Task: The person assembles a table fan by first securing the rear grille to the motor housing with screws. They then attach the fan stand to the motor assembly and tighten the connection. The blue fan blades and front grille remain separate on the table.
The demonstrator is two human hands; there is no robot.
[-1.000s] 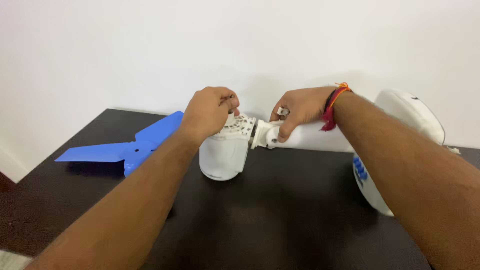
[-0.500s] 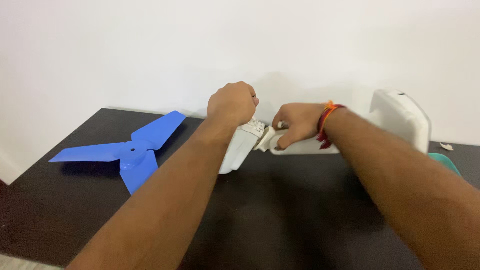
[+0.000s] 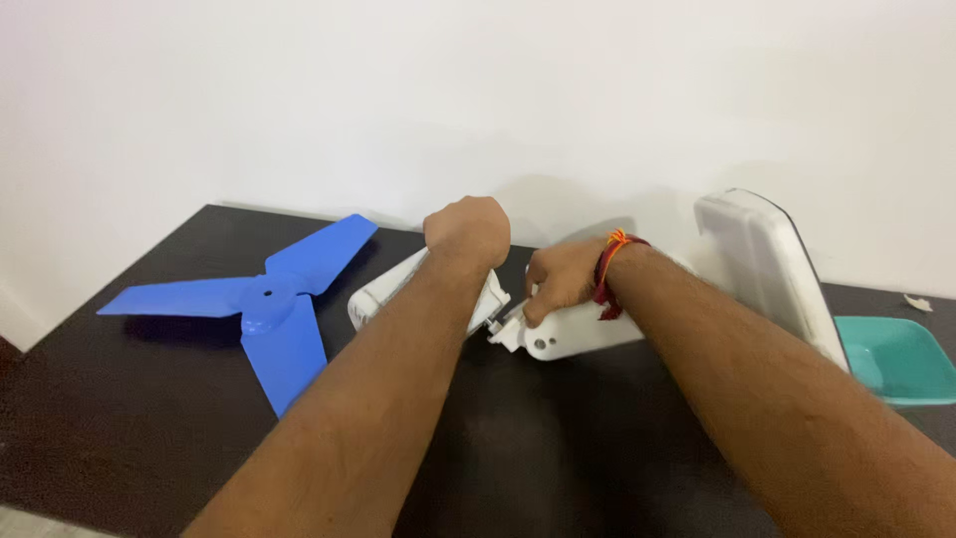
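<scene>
On the black table point(image 3: 129, 418), the left hand point(image 3: 466, 231) grips the motor housing point(image 3: 383, 294); the right hand point(image 3: 560, 282) clasps its neck point(image 3: 573, 337), which lies rightward.

Head camera: looking forward and down from close range, facing the wall across the dark table point(image 3: 119, 399).
Shared view: none, single camera recording.

Bright, even, soft light from above; faint grey shadows on the white wall point(image 3: 478, 90), dull sheen on the dark table point(image 3: 558, 448); slight motion blur along the near forearms
</scene>
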